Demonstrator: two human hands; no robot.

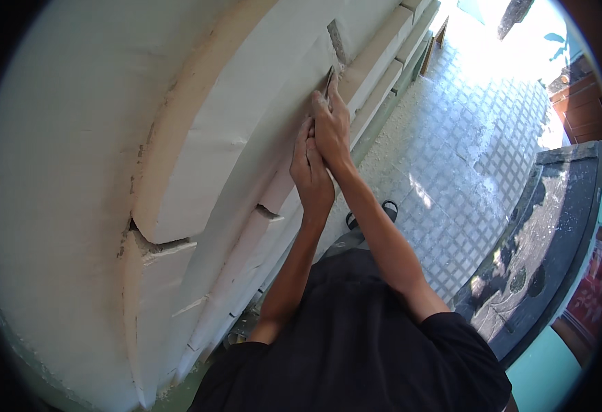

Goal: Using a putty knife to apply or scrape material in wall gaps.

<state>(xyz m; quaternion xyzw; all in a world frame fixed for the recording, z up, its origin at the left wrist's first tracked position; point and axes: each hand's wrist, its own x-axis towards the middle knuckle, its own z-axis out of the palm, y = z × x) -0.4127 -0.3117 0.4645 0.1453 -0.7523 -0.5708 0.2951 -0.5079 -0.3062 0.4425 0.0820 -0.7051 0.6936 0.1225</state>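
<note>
My right hand [332, 127] is closed around a thin, dark blade-like tool [329, 79], most of it hidden by the fingers. Its tip meets a pale, stepped plaster-like panel [259, 103], just below a rough grey notch [336, 41]. Just beneath, my left hand [310, 168] has its fingers stretched out and close together. It lies along the panel's face, its fingertips by the heel of my right hand. White dust coats the fingers of both hands.
Several similar pale stepped pieces [380, 65] are lined up along the left side, with gaps such as a rough-edged slot [268, 213]. To the right is a patterned tile floor [445, 199] with pale crumbs. A dark, stained slab [534, 240] stands at the far right.
</note>
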